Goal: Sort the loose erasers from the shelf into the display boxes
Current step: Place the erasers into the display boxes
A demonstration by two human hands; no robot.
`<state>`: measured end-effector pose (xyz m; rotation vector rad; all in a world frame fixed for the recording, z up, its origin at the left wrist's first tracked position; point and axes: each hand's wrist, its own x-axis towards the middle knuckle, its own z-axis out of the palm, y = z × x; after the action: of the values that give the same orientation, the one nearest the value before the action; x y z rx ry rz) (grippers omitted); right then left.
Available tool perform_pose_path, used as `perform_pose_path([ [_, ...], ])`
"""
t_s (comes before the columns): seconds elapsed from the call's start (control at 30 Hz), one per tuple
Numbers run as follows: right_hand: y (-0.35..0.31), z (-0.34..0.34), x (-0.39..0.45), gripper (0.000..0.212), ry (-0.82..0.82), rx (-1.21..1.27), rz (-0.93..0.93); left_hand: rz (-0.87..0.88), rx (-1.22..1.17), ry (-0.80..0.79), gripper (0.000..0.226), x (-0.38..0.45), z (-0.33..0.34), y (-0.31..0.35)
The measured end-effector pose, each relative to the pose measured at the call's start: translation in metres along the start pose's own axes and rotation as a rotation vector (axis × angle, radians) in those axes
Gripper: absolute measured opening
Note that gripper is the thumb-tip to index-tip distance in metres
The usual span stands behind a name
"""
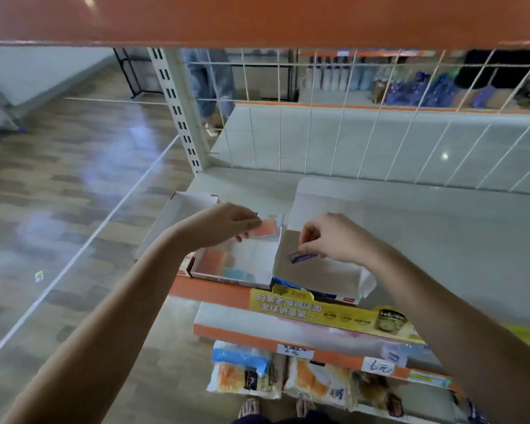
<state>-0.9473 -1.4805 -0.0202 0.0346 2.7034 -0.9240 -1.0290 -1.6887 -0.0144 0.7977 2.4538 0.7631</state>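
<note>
My left hand point(224, 223) pinches a flat orange-pink eraser point(264, 228) above the left display box point(214, 276), a white open carton with an orange and a teal eraser lying inside. A small eraser in a blue-and-white wrapper point(302, 257) sits in the fingertips of my right hand point(328, 237), held over the right display box point(361, 278), whose white inside looks bare. Both boxes stand side by side at the front edge of the grey shelf point(441, 240), each with its lid flap raised behind.
An orange shelf point(257, 16) hangs close overhead. A white wire grid point(349, 123) backs the shelf. A yellow price strip point(334, 313) runs along the front edge, with bagged snacks point(245, 374) on the lower shelf. A person's legs point(211, 87) stand beyond the upright post.
</note>
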Motion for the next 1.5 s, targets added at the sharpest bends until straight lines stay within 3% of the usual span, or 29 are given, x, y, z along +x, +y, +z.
perform_pose_path([
  [0.27, 0.003, 0.019, -0.002, 0.004, -0.162, 0.057, 0.105, 0.095, 0.003, -0.141, 0.016, 0.024, -0.007, -0.019],
  [0.63, -0.003, 0.031, -0.005, 0.015, -0.191, 0.076, 0.122, 0.126, 0.084, -0.238, 0.011, 0.032, -0.002, -0.025],
  [1.0, -0.006, 0.032, -0.004, 0.015, -0.258, -0.003, 0.084, 0.081, 0.06, -0.232, 0.012, 0.027, 0.001, -0.027],
  [1.27, -0.005, 0.031, -0.002, 0.002, -0.278, -0.046, 0.055, 0.043, 0.048, -0.23, 0.021, 0.024, 0.001, -0.023],
  [1.5, -0.007, 0.028, 0.001, 0.009, -0.261, -0.118, 0.001, 0.024, 0.057, -0.218, 0.021, 0.021, 0.001, -0.017],
])
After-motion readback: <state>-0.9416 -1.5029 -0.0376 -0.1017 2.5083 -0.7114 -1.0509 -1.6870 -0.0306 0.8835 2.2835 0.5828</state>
